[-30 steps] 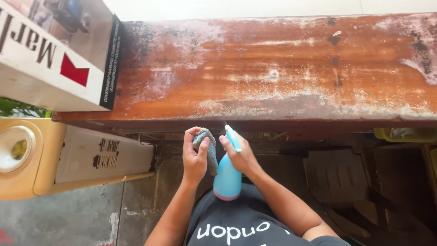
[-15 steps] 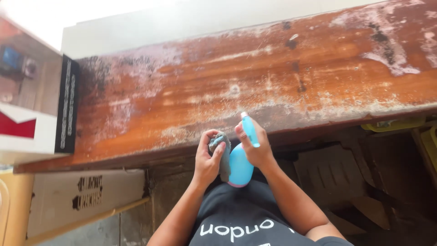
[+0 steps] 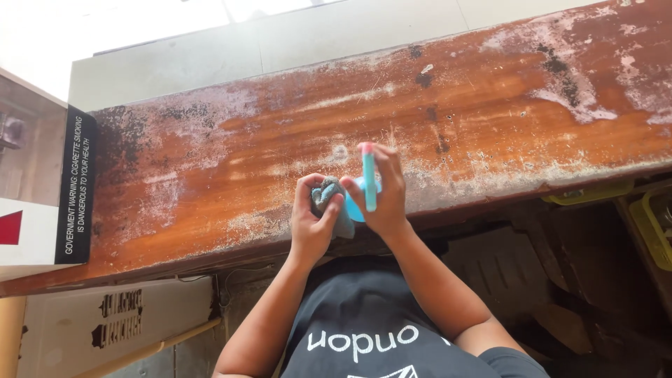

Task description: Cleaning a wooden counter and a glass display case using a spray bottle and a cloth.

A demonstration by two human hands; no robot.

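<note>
My right hand (image 3: pixel 381 192) grips the blue spray bottle (image 3: pixel 368 178) — body mostly hidden; my left hand (image 3: pixel 313 220) clenches probably a grey cloth (image 3: pixel 327 192) over the desk (image 3: pixel 280 147).

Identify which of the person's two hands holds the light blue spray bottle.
The right hand holds the light blue plastic spray bottle, nozzle upward; the left hand instead clutches a crumpled grey cloth.

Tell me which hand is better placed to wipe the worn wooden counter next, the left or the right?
Probably the left. The left hand already grips the grey cloth right above the wooden counter, while the right hand is wrapped around the blue spray bottle, so it is occupied.
</note>
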